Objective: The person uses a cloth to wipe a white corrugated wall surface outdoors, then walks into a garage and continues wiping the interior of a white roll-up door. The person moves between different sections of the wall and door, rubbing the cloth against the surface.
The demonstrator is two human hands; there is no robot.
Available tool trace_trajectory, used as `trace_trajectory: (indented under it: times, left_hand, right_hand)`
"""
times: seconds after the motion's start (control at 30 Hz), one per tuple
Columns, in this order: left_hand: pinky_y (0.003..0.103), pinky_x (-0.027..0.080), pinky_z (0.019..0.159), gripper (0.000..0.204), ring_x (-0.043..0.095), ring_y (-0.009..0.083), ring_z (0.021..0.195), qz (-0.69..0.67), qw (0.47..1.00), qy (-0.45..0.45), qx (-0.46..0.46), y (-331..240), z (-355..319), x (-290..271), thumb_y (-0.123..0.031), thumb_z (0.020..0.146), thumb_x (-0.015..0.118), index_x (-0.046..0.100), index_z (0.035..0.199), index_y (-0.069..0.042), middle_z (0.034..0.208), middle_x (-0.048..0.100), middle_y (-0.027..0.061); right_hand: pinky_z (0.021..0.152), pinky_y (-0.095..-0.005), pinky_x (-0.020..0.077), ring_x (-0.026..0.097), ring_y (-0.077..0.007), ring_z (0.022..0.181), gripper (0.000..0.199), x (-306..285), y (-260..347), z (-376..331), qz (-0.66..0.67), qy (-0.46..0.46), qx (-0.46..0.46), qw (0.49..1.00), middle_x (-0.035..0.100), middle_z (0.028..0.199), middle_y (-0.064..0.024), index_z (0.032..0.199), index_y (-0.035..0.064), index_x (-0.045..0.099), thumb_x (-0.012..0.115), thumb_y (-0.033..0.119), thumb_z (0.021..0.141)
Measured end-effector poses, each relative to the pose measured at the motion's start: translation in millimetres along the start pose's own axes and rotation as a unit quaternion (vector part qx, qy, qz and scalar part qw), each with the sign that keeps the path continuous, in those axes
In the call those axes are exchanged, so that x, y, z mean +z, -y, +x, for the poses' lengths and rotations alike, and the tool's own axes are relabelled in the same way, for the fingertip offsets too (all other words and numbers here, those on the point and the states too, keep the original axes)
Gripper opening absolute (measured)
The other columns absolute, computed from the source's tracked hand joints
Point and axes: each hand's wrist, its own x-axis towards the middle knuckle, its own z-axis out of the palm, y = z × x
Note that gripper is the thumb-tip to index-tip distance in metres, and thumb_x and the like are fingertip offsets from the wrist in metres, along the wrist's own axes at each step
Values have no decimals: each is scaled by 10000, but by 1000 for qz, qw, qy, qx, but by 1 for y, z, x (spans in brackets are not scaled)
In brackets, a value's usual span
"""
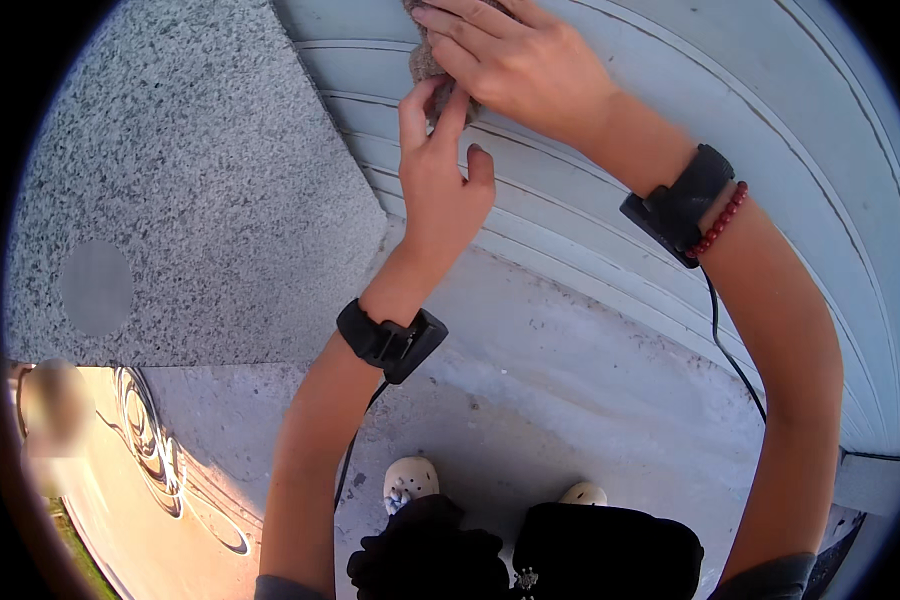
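A crumpled brown-grey cloth [425, 65] lies against the pale slatted panel [610, 180] at the top of the view. My right hand [525, 70] spreads over the cloth from the right and presses it to the slats, its fingers pointing up and left. Below it, my left hand [438, 165] reaches up. Its index and middle fingers hook the cloth's lower end, while the thumb stands apart. Part of the cloth is hidden under the right hand. Black wrist devices sit on both wrists, and a red bead bracelet [720, 222] circles the right one.
A speckled grey stone slab [200, 180] with a sharp corner stands close at the left. Grey concrete floor [570, 400] runs below, under my light clogs [411, 482]. Coiled hose or cable [145, 420] lies on sunlit ground at the lower left. A thin black cord [730, 350] hangs along each forearm.
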Motion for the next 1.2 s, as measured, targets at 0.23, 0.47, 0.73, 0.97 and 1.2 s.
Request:
trace_trajectory:
  times: [0.23,0.47,0.73,0.97,1.2]
  left_hand:
    - [329,418,852,544,456,291,1050,-11,999,37,24,-21,-11,13,108,656,501,477,1186,-10,1166,403,137]
    - [316,440,802,527,494,268,958,-69,995,65,14,-27,-21,13,110,648,494,502,1159,-17,1102,438,119]
    - [285,464,726,387,537,200,885,-172,972,158,-16,-51,-45,19,11,722,618,550,1098,-54,1016,474,74]
    - [297,468,735,318,542,210,900,-187,982,-24,20,-35,-7,-18,27,748,588,566,1060,-32,1025,495,78]
    - [341,357,940,436,394,291,1158,-33,978,-194,-72,29,54,-49,26,785,527,444,1210,-20,1256,386,143]
  right_hand:
    - [988,-403,307,466,-249,1109,275,-20,-6,-34,11,14,12,1000,571,1085,-129,911,-3,581,510,179,717]
    - [920,-322,410,532,-162,1036,161,-33,2,-57,13,16,36,999,599,1052,-29,840,59,593,607,71,680]
    - [962,-384,379,515,-190,1085,260,-82,11,-84,85,179,82,977,576,1116,-51,945,9,574,569,18,684]
    - [986,-449,306,507,-200,1094,214,-63,6,-5,99,48,125,986,569,1108,-40,905,59,573,564,31,693]
    - [1006,-461,263,417,-255,1161,331,37,7,96,21,27,96,995,481,1206,-141,1008,-2,561,498,193,747]
